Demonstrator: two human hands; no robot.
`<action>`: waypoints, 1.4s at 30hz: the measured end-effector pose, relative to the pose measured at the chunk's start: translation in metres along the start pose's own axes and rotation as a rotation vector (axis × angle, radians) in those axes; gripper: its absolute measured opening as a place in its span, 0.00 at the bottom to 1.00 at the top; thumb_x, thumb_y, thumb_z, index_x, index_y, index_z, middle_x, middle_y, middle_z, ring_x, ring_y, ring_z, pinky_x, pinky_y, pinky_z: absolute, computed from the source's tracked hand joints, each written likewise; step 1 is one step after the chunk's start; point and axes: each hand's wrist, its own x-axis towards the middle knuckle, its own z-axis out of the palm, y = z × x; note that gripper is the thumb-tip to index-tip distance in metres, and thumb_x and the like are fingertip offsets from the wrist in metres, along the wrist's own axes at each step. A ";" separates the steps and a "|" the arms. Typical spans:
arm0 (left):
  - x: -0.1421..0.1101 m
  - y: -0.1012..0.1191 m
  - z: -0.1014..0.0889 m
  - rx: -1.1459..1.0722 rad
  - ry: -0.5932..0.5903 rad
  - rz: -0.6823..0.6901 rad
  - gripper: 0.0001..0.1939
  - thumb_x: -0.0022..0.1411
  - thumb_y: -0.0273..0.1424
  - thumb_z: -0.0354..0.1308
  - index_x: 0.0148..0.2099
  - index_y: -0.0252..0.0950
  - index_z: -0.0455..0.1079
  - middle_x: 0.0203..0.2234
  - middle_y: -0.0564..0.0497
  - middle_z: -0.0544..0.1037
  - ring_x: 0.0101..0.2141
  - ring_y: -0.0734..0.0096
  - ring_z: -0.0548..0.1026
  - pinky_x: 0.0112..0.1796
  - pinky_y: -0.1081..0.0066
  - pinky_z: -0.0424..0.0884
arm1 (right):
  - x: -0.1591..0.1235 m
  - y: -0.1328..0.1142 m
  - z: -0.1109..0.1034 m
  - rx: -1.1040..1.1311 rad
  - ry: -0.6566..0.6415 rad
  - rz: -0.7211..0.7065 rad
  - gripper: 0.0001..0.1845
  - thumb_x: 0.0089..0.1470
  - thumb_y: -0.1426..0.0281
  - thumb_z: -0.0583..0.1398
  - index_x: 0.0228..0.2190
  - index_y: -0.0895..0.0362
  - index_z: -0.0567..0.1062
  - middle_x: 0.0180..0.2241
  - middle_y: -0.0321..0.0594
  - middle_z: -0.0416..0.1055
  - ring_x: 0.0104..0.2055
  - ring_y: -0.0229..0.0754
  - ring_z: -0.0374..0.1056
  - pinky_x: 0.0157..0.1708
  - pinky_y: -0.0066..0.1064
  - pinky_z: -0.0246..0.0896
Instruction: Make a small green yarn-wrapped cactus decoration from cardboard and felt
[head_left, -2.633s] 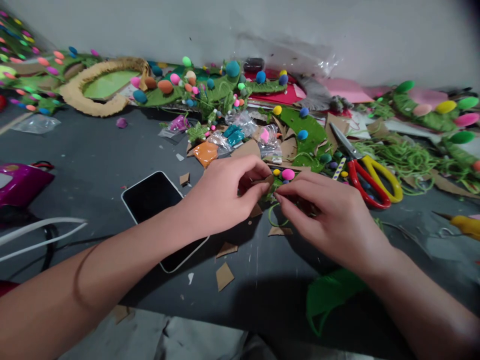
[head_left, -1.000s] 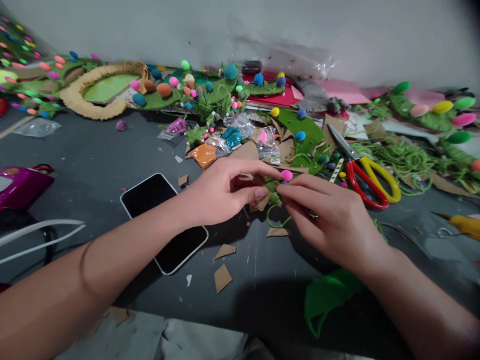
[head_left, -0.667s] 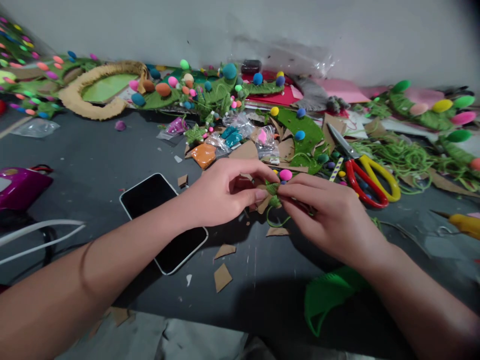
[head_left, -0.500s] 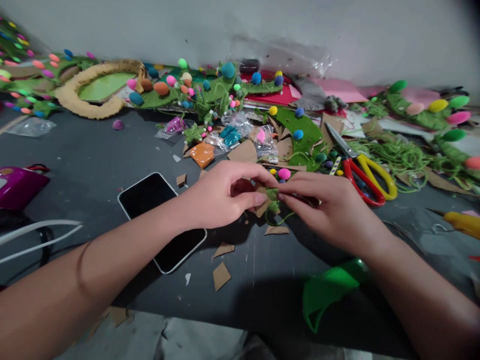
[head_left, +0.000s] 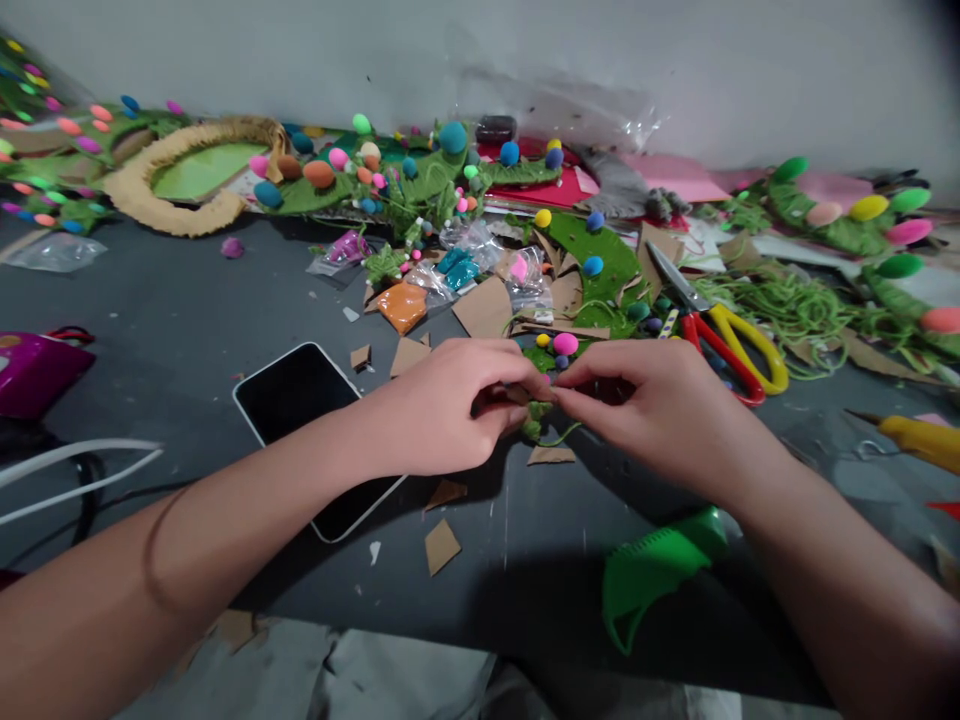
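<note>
Head view: right of the phone (head_left: 296, 390), I had the fingers of the left hand (head_left: 457, 405) pinching a small green yarn piece (head_left: 533, 421); whether those of the right hand (head_left: 660, 405), farther right, gripped anything, I could not tell. I judged the piece's covering partly done, a yarn tail hanging loose.

Head-worn view, facing forward and down — close over the table (head_left: 172, 310)
</note>
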 end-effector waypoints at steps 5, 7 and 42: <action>0.001 -0.004 0.000 -0.017 0.023 -0.048 0.12 0.60 0.23 0.59 0.44 0.37 0.79 0.37 0.48 0.79 0.33 0.70 0.76 0.33 0.70 0.72 | -0.003 0.005 -0.004 0.016 -0.049 -0.047 0.09 0.56 0.67 0.64 0.38 0.53 0.83 0.35 0.40 0.80 0.34 0.45 0.75 0.32 0.33 0.67; 0.002 -0.007 -0.001 -0.043 0.038 -0.071 0.12 0.60 0.24 0.58 0.45 0.37 0.78 0.37 0.48 0.80 0.32 0.70 0.76 0.33 0.70 0.72 | -0.004 0.007 -0.005 0.045 -0.026 -0.073 0.15 0.55 0.66 0.65 0.45 0.52 0.81 0.44 0.43 0.80 0.44 0.50 0.76 0.41 0.38 0.71; 0.002 -0.005 -0.001 -0.035 0.254 0.048 0.10 0.61 0.22 0.58 0.44 0.35 0.77 0.35 0.49 0.79 0.32 0.71 0.76 0.32 0.71 0.72 | -0.001 -0.005 0.012 0.477 0.040 0.110 0.14 0.60 0.57 0.63 0.33 0.54 0.81 0.30 0.38 0.74 0.29 0.38 0.66 0.27 0.29 0.60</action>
